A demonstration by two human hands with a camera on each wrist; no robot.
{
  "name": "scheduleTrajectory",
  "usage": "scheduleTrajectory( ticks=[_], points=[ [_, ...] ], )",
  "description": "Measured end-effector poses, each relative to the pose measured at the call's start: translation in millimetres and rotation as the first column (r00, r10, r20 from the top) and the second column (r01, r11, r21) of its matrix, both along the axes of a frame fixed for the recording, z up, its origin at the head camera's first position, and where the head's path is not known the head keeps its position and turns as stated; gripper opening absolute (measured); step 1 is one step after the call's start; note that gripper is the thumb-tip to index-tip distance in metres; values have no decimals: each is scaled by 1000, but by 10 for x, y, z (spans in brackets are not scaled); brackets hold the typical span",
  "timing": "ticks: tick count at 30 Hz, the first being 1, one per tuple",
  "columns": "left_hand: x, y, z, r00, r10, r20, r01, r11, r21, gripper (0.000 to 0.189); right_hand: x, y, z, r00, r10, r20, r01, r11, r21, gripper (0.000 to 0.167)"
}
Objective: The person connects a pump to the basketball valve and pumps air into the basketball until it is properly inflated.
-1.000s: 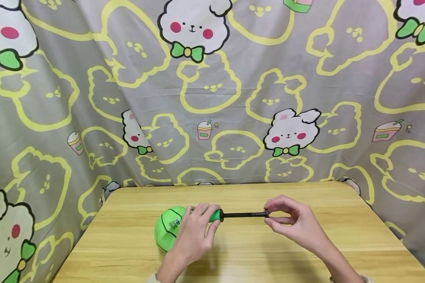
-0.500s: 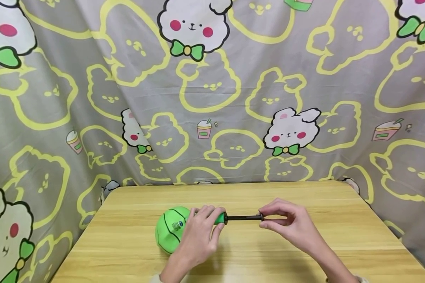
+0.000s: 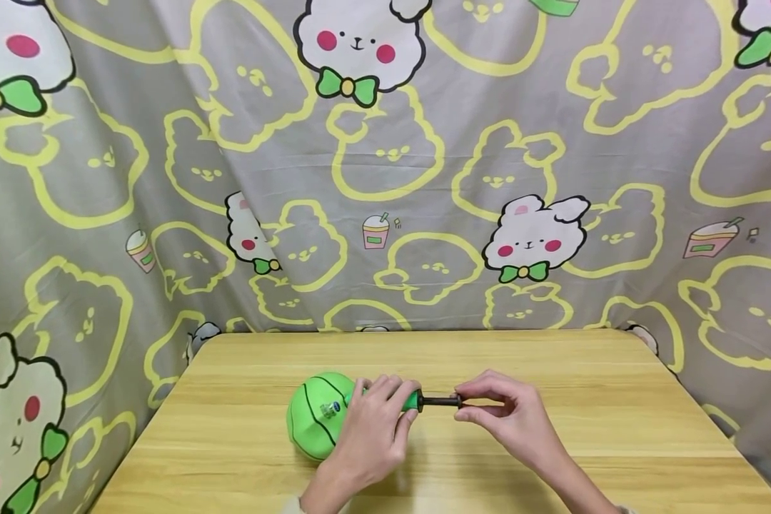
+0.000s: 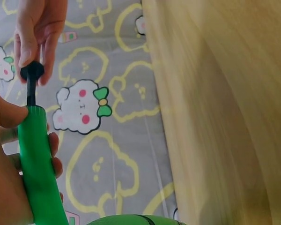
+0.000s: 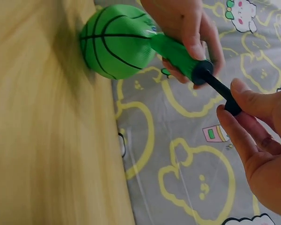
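Note:
A green hand pump (image 4: 40,164) is held level above the table, its nozzle end against a green ball (image 3: 315,421) with black lines. My left hand (image 3: 375,432) grips the pump's barrel, fingers curled round it. With thumb and fingertips my right hand (image 3: 510,414) pinches the black handle at the end of the pump's rod (image 5: 218,86). Part of the rod shows between barrel and handle. The ball looks dented and not fully round in the head view. Where pump and ball join is mostly hidden behind my left hand there.
The wooden table (image 3: 244,364) lies under both hands. Behind it and at the sides hangs a grey curtain (image 3: 424,185) printed with yellow outlines and white cartoon animals.
My right hand has moved left, pushing the rod into the barrel, so less of it shows. The left hand, pump and ball have shifted slightly right.

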State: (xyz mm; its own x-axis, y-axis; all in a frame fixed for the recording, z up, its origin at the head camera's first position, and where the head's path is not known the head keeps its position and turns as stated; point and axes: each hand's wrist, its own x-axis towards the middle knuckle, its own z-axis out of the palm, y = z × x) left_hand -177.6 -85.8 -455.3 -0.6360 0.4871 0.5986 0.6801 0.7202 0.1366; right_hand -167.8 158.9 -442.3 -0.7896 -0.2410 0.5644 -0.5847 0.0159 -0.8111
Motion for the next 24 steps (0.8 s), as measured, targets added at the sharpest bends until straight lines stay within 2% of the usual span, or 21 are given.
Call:
scheduleTrajectory(
  ticks=[4, 11, 24],
  points=[
    [17, 22, -22, 1000, -7, -7, 7, 1000, -7, 27, 3, -73, -57, 999, -2, -41, 1, 1000, -17, 28],
    [43, 61, -51, 999, -25, -38, 24, 1000, -20, 25, 25, -200, -122, 999, -17, -29, 17, 1000, -19, 25],
    [5, 7, -1, 999, -53, -4, 53, 999, -8, 26, 33, -149, -25, 999, 29, 42, -30, 999, 23, 24]
  ],
)
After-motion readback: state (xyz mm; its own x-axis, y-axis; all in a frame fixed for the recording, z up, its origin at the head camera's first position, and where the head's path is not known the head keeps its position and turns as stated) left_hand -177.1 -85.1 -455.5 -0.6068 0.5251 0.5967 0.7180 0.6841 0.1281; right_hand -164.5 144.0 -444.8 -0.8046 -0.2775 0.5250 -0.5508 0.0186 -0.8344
